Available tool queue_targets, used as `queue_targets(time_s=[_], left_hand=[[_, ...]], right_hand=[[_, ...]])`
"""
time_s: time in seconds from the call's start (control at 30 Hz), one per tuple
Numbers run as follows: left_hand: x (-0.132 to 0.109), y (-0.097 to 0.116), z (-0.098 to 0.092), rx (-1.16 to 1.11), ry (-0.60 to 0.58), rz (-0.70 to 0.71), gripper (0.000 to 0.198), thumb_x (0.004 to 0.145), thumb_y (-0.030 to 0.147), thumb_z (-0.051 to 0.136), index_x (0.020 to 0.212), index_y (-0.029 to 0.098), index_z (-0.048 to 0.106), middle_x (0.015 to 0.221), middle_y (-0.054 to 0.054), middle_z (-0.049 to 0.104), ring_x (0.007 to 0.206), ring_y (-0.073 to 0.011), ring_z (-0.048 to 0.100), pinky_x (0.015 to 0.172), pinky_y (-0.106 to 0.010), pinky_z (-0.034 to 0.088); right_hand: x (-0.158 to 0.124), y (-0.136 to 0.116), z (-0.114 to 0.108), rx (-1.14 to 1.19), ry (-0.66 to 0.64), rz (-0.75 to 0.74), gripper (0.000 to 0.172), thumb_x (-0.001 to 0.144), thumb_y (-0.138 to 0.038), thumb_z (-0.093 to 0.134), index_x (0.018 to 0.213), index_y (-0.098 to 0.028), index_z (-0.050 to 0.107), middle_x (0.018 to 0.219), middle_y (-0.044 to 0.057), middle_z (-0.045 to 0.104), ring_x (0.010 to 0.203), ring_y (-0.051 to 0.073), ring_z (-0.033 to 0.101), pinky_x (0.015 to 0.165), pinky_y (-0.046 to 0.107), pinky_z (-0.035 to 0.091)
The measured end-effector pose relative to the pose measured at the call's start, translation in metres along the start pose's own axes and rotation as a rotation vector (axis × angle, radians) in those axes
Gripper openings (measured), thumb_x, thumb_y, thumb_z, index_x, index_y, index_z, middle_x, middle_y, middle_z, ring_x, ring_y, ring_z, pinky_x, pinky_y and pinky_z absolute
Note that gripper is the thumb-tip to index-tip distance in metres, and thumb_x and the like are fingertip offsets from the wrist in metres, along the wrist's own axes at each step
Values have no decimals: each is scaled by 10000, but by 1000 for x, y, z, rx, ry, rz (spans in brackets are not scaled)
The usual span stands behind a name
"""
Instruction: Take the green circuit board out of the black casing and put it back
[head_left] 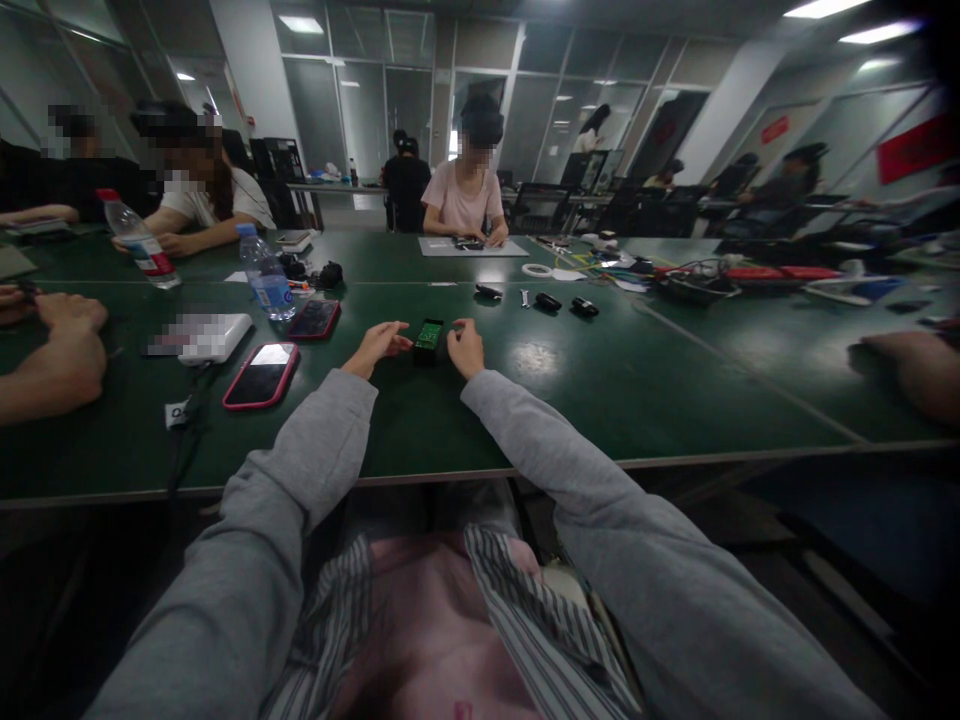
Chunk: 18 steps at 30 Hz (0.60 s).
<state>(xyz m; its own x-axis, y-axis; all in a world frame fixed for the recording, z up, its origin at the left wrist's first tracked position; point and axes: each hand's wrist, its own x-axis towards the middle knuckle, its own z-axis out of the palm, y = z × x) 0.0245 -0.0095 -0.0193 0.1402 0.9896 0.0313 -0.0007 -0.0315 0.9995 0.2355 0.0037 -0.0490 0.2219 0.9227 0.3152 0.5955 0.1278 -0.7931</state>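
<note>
A small black device with a green circuit board on top [428, 337] lies on the green table [600, 400] between my two hands. My left hand [379, 345] rests just left of it, fingers stretched toward it and apart, holding nothing. My right hand [466, 347] sits just right of the device with its fingers curled in, and I cannot see anything held in it. Both arms wear grey sleeves.
Two red-cased phones [262, 374] [314, 319], a white box [214, 337] and a water bottle [265, 273] lie to my left. Small black parts [547, 301] sit farther back. Other people sit around the table; a neighbour's hands [56, 350] rest at left.
</note>
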Motion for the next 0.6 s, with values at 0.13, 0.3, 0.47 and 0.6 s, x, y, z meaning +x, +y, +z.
queue_targets(time_s=[0.13,0.3,0.47,0.6], left_hand=[[-9,6,7,-64,-132,-11,337,929,392,581,1169,169,660,865,-87,754,842,-201,708,886,-357,487],[-5,6,8,-53,-157,87,340,909,430,598,1105,168,691,926,-99,750,817,-185,689,812,-321,480],[14,-3,-6,17,218,204,275,886,413,611,1059,217,695,1012,-80,709,947,-199,650,842,-327,477],[20,-11,-4,30,171,153,282,866,403,653,1088,232,686,1221,-79,676,1186,-233,580,1012,-364,431]], right_hand=[[3,-1,7,136,-122,-65,350,973,-374,428,1262,-194,506,1021,66,698,993,192,663,964,363,489],[4,-5,9,242,-147,-125,474,995,-548,386,1279,-190,516,1154,81,662,1129,174,606,1043,359,459],[2,-5,7,109,-156,-148,639,912,-695,478,1293,-187,547,1158,114,612,1191,239,524,1083,456,434],[-3,-4,7,-74,-237,-266,784,729,-696,721,1320,-211,550,1303,144,482,1298,323,430,1109,545,391]])
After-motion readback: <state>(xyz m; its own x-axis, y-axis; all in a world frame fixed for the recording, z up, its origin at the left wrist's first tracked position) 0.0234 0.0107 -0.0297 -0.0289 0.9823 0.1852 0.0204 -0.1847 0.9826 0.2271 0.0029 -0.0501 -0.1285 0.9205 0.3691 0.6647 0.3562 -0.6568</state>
